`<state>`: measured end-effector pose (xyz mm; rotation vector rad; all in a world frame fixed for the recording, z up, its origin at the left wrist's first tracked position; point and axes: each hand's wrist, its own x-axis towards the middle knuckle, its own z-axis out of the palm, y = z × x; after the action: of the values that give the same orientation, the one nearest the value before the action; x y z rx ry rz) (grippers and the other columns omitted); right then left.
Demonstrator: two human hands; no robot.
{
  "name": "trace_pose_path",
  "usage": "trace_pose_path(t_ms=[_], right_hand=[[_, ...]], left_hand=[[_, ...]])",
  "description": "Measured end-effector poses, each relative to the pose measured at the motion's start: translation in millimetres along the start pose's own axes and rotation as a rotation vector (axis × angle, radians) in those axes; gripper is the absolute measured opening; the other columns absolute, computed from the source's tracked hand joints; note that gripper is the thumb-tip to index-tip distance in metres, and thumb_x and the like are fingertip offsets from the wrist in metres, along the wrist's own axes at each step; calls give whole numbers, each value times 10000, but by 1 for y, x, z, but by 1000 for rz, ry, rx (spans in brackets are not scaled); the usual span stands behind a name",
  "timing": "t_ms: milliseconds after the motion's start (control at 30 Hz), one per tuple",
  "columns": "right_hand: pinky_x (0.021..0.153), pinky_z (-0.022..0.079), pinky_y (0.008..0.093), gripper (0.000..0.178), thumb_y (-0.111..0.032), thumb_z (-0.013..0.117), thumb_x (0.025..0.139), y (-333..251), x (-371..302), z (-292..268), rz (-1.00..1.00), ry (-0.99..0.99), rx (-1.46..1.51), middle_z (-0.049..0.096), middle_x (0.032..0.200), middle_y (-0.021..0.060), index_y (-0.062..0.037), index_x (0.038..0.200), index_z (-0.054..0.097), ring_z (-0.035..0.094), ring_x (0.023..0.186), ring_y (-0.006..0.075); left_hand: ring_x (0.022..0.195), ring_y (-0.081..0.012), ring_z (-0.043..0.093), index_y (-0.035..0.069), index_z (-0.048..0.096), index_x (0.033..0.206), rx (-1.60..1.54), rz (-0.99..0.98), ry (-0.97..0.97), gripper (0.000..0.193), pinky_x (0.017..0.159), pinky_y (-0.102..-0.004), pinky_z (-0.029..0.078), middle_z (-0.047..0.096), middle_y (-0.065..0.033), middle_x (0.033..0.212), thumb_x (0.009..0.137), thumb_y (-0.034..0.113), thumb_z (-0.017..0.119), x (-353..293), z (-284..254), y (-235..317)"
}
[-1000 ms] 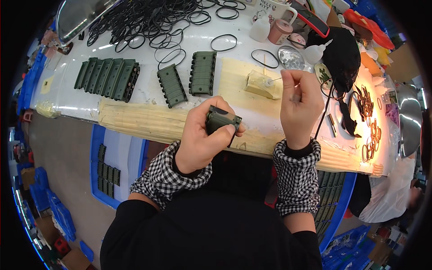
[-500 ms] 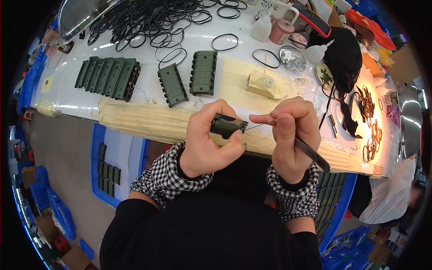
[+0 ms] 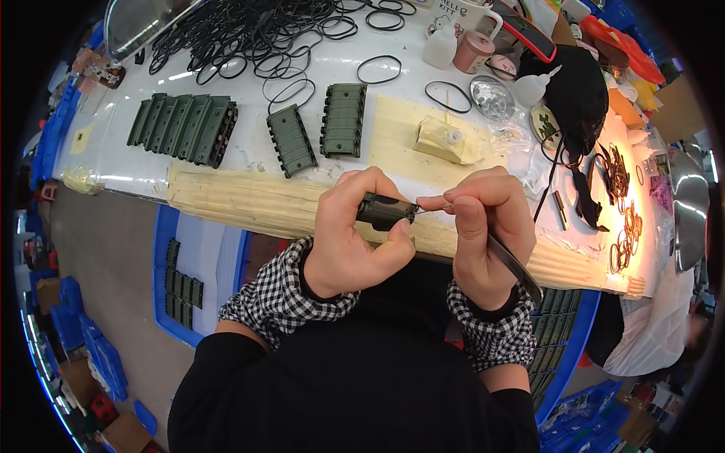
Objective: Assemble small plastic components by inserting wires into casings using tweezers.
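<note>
A small green-and-brown camouflage plastic part (image 3: pixel 385 212) is gripped between the fingers and thumb of my left hand (image 3: pixel 351 238), just above the table's near edge. My right hand (image 3: pixel 491 230) is closed around metal tweezers (image 3: pixel 516 266), whose thin tip reaches the right end of the part. The right index finger is stretched along toward that tip. Whether the tip pinches anything there is too small to tell. Beyond my hands lie two green ribbed plastic pieces, a shorter one (image 3: pixel 292 141) and a longer one (image 3: pixel 343 121).
More green ribbed pieces (image 3: pixel 183 128) stand in a row at left. Black rubber bands (image 3: pixel 249 34) pile up at the back. A tape-covered block (image 3: pixel 445 142) sits past my right hand. Blue trays (image 3: pixel 160 294) with green pieces are below the table edge.
My right hand has shifted slightly left, bringing the tweezers' tip closer in at the part's end. The tweezers' rear end has swung a little down and left. My left hand keeps its hold.
</note>
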<state>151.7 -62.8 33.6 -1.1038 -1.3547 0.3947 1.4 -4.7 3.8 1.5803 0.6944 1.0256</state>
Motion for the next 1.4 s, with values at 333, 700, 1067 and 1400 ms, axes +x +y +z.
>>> trace_pose_path(t_ms=[333,700,1067,1400], right_hand=[[611,449,227,94,-74,588,941,-3,-1,2,88,23,116,611,810,62,8,908,556,565,668,111],[530,430,325,72,-50,665,859,52,38,-15,-129,190,-675,561,757,90,-15,862,602,562,611,223],[485,354,253,263,-59,720,762,0,8,-2,178,-98,-297,550,795,75,-23,1015,660,484,560,129],[435,251,168,163,-19,659,784,-3,-5,7,474,-224,243,561,888,4,-7,940,613,317,470,-23]], left_hand=[[637,-113,458,41,507,748,-70,-10,0,153,618,-263,395,522,-15,664,659,29,632,-1,-2,-2],[745,-114,550,0,497,852,-227,-6,-7,115,729,-267,469,581,-74,796,753,-19,552,2,-5,1],[687,-168,489,22,530,802,-3,234,98,165,678,-295,409,543,-62,745,657,-3,606,1,-7,-13],[688,-177,472,37,530,784,-16,204,57,150,680,-308,391,537,-46,724,661,19,615,-2,-4,-7]])
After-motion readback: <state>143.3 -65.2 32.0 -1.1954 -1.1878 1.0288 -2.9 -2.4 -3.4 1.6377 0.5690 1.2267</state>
